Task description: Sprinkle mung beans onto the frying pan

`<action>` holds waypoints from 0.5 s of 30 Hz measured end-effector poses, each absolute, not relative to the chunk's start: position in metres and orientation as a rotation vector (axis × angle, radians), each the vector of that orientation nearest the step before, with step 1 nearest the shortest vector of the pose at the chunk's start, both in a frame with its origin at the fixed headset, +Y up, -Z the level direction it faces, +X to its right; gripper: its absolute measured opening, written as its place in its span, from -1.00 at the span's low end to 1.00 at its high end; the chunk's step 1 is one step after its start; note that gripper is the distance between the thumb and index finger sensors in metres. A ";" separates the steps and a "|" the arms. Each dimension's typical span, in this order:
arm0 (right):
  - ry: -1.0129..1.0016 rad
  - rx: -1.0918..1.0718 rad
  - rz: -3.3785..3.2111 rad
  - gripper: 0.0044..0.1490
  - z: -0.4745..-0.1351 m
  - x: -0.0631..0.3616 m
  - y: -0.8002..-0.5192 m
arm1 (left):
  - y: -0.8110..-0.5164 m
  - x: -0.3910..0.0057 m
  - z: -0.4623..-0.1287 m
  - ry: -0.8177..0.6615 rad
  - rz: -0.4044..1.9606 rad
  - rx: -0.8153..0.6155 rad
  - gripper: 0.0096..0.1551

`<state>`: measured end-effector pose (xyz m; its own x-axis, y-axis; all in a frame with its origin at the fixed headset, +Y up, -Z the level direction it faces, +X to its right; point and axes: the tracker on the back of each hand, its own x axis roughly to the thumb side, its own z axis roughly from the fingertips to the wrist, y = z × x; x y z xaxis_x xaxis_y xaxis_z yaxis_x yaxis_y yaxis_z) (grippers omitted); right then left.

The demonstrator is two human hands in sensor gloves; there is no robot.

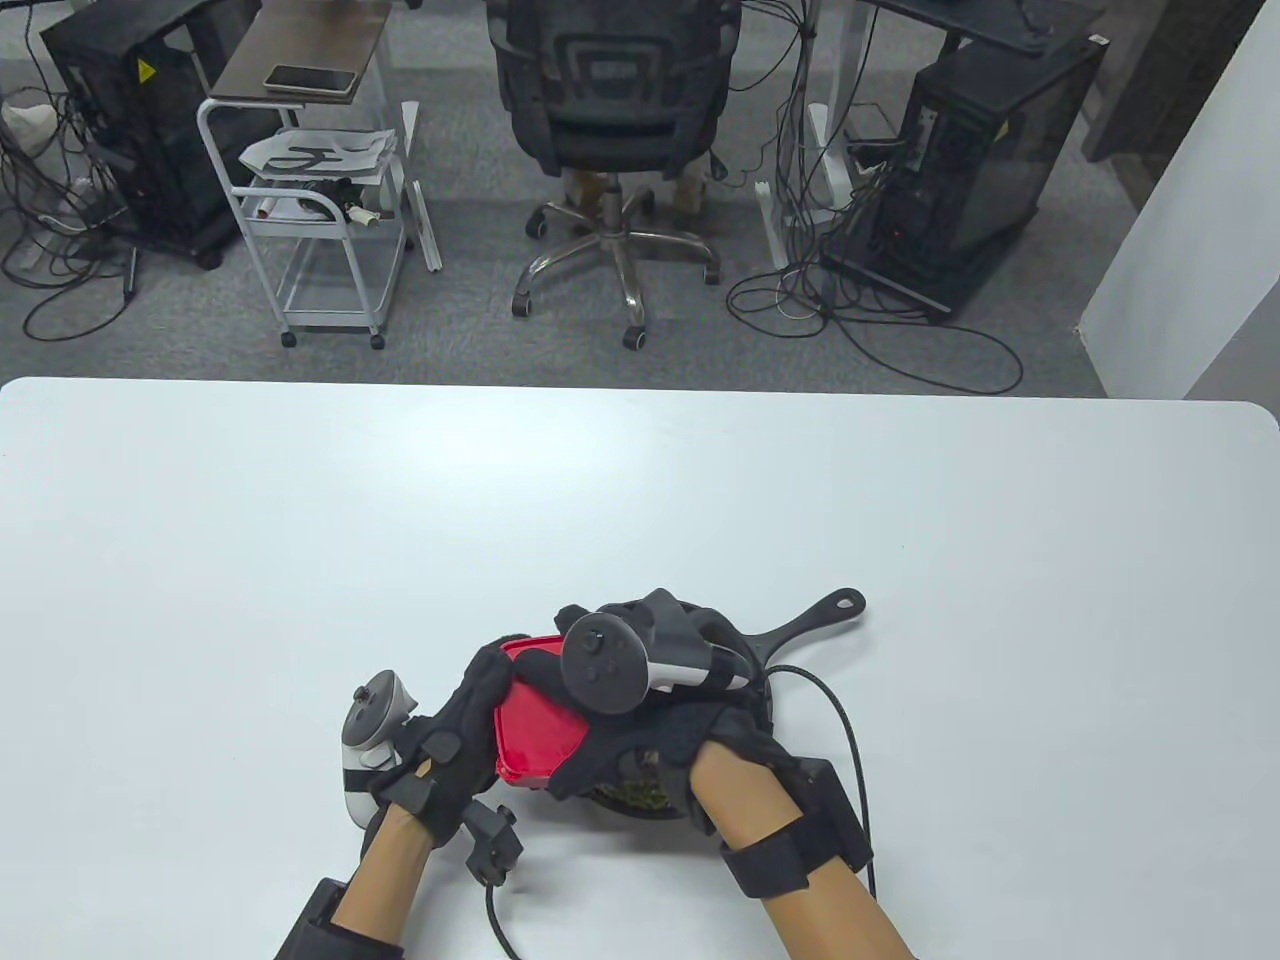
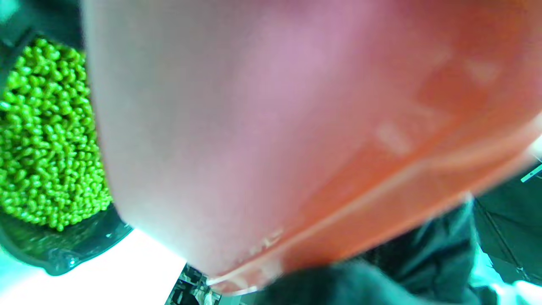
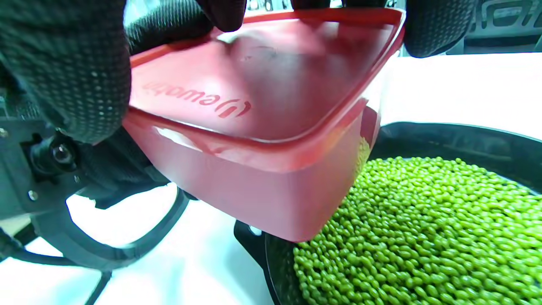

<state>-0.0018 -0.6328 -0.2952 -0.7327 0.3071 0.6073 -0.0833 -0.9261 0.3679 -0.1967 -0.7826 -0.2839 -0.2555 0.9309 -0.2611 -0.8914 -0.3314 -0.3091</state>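
I have the red, square, smooth plastic container [image 3: 254, 140] tipped over the near-left rim of the black cast-iron frying pan [image 1: 800, 630], which sits on the white surface [image 1: 640, 500] close to me. My left hand [image 1: 450, 740] grips its left side and my right hand [image 1: 640, 720] holds it from above, both grips pinching the rim and walls. A thick bed of small green mung beans [image 3: 423, 228] already covers the pan floor. I judge the container light now, stiff but slick, so the walls under the rim are the safest hold.
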 end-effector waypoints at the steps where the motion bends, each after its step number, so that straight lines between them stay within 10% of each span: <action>1: 0.455 1.019 2.681 0.29 -0.295 0.001 -0.633 | -0.782 -0.196 -0.284 -0.114 1.848 -0.462 0.00; 8: 0.175 0.515 2.461 0.11 -0.303 0.062 -0.651 | -0.778 -0.191 -0.285 -0.165 1.858 -0.442 -0.02; 15: 0.368 0.182 2.140 0.09 -0.305 0.091 -0.697 | -0.777 -0.184 -0.287 -0.195 1.887 -0.446 -0.03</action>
